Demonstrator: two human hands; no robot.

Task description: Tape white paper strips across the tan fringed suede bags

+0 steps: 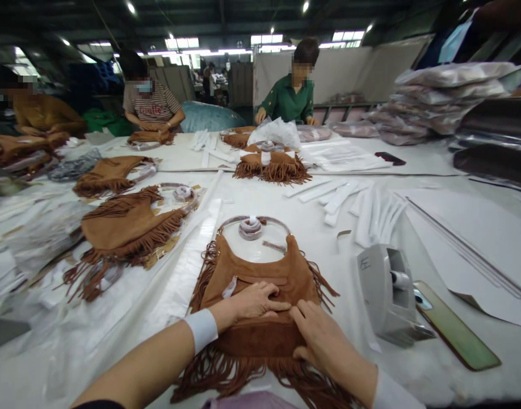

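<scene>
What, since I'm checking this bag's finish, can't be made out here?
Head view only:
- Middle of the brown fringed bag: covered by the left hand and right hand.
- Its lower fringe: cut off by the bottom edge.
- Writing on the tape dispenser: too small to read.

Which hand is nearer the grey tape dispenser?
Right. The right hand lies on the fringed bag just left of the tape dispenser; the left hand rests farther left on that bag.
</scene>
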